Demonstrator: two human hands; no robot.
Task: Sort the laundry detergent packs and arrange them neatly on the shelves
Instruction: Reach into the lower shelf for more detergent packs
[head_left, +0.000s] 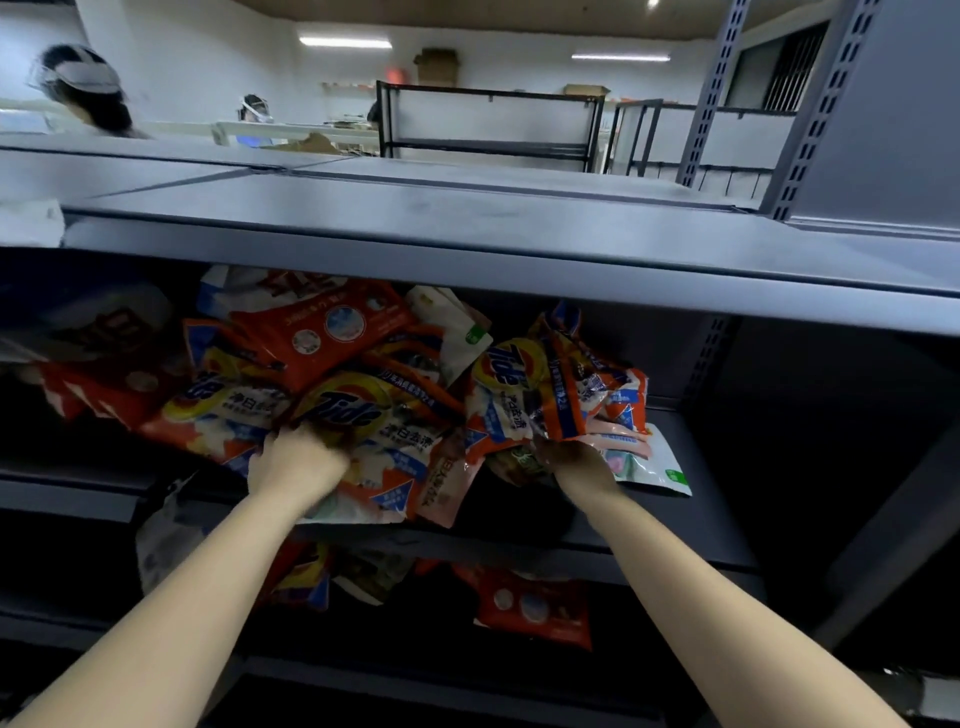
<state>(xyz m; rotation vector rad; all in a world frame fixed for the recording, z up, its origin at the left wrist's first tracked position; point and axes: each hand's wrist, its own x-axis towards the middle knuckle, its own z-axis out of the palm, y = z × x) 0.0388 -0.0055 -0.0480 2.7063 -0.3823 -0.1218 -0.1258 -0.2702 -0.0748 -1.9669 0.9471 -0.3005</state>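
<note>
A jumbled heap of detergent packs lies on the middle shelf (691, 525). Most are orange Tide packs, with a red pack (317, 332) on top and white packs behind. My left hand (293, 462) grips the lower edge of a flat-lying Tide pack (363, 415) in the heap's middle. My right hand (579, 462) holds the bottom of an upright Tide pack (514, 395) to the right. A white and green pack (654, 467) lies flat by my right hand. More packs, one of them red (535, 608), lie on the shelf below.
The grey top shelf (467, 234) overhangs the heap just above my hands. Perforated grey uprights (711, 358) stand at the right, with dark bare shelf space beyond. Two people work behind the shelving at the far left. Black empty racks (488, 124) stand farther back.
</note>
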